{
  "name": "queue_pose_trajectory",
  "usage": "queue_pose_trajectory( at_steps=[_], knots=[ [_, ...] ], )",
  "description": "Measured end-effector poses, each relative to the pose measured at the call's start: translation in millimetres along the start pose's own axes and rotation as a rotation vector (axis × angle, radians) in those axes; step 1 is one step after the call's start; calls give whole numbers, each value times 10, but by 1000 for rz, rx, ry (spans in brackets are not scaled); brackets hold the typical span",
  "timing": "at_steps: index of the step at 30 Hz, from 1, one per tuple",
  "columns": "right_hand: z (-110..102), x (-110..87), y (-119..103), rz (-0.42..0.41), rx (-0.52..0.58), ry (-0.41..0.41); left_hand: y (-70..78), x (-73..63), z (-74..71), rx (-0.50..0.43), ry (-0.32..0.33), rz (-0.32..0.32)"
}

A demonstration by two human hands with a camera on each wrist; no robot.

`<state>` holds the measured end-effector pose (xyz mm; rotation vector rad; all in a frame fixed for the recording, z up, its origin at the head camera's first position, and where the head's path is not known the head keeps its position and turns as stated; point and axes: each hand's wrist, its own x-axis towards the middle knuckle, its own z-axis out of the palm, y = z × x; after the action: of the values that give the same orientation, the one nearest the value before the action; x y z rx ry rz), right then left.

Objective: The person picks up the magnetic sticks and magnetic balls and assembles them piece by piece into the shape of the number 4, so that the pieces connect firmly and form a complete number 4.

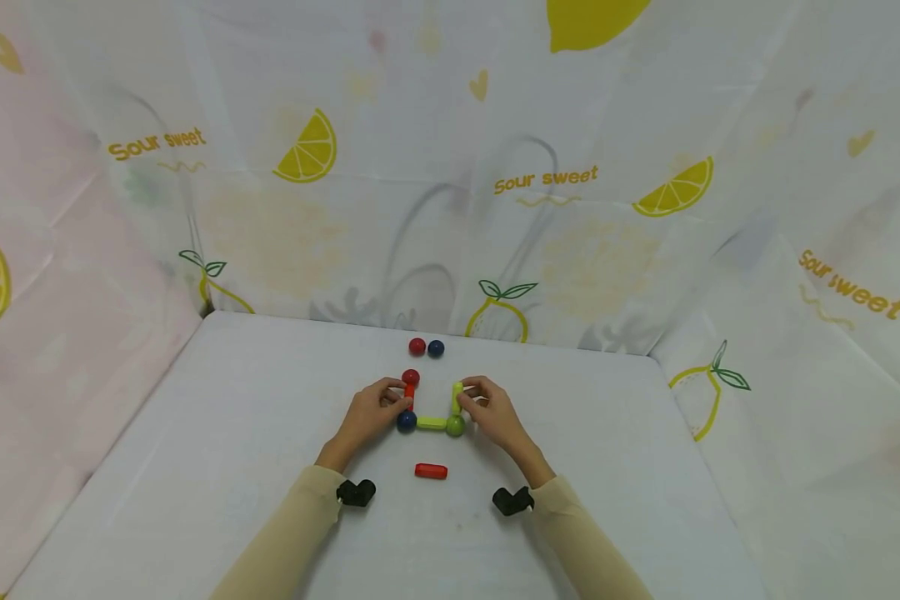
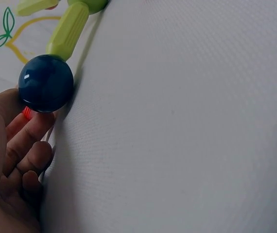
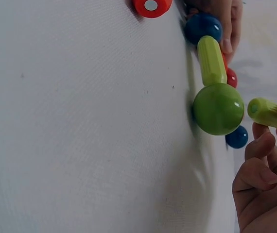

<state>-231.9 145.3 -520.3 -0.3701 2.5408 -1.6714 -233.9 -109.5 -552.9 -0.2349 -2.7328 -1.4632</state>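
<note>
My left hand [image 1: 372, 410] pinches a red rod [image 1: 409, 390] that runs between a red ball [image 1: 411, 377] and a dark blue ball [image 1: 407, 422]. From that blue ball a yellow-green rod [image 1: 431, 423] leads across to a green ball [image 1: 456, 426]. A second yellow-green rod [image 3: 265, 112] is pinched by my right hand [image 1: 495, 412], thumb against fingers. In the right wrist view its flat end faces the green ball across a small gap. The left wrist view shows the blue ball [image 2: 46, 83] beside the thumb, with most of the red rod hidden behind it.
A loose red rod [image 1: 431, 471] lies on the white table [image 1: 607, 433], nearer the body than the joined pieces. Farther back, a red ball [image 1: 417, 347] and a blue ball [image 1: 436, 348] sit side by side. Lemon-printed cloth [image 1: 390, 250] walls the table at the back and sides.
</note>
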Motion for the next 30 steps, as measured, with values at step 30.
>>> queue_pose_trajectory(
  at_steps=[30],
  knots=[
    [41,31,124,63,42,35,25,4,1,4,2,0]
  ],
)
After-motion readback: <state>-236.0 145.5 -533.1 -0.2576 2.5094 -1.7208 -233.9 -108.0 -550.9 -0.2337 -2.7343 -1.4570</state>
